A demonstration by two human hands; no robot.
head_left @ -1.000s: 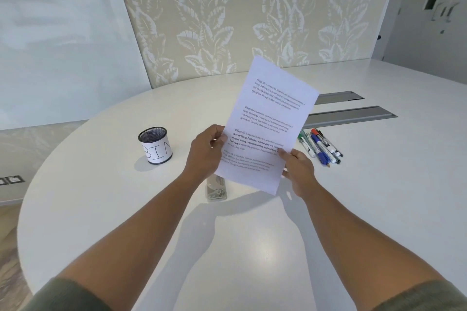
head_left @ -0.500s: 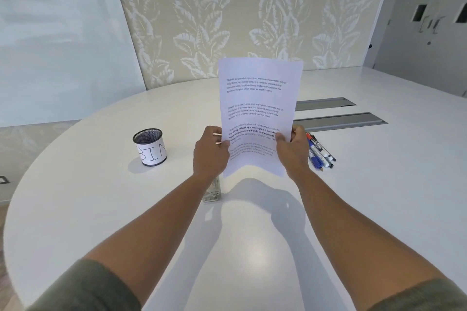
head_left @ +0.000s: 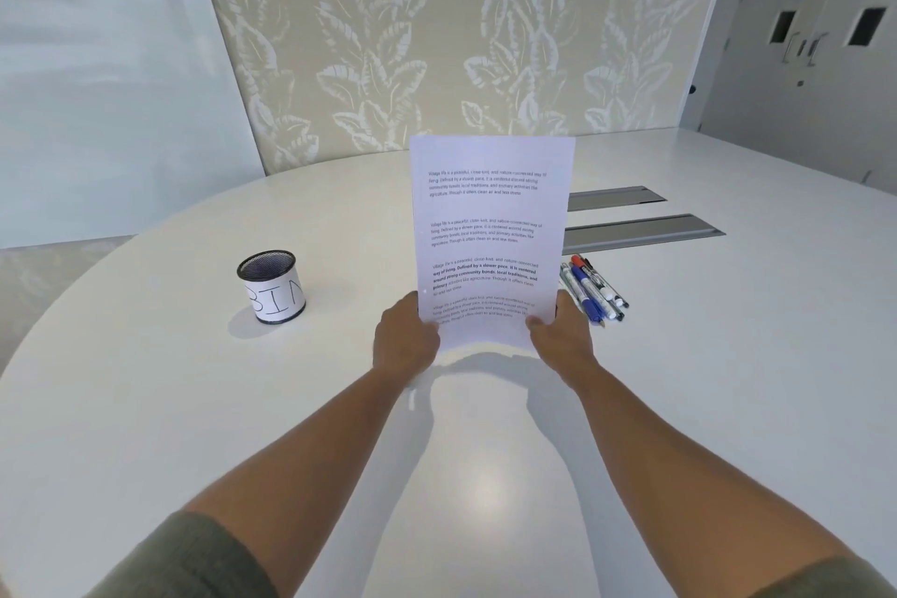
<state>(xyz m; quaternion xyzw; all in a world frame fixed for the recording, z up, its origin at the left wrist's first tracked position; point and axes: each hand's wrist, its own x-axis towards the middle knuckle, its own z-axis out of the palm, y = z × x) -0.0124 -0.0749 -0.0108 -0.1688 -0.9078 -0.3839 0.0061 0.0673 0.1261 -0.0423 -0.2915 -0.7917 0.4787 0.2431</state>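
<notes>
Over the white round table [head_left: 194,403] I see a printed sheet of paper [head_left: 490,209] held upright, its four blocks of text facing the camera. Both hands grip it near the bottom: the left hand [head_left: 405,345] pinches the left edge with its thumb in front, and the right hand [head_left: 560,340] pinches the right edge likewise. A mesh cup marked BIN [head_left: 272,287] stands well to the left, and a cluster of markers [head_left: 594,289] lies just right of the sheet.

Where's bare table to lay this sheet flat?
Widest bare stretch: table from left hand and right hand, both gripping the sheet, back to the near edge. Also between BIN cup and left hand. Crowded: pens by the right hand, cable slots behind them.
</notes>
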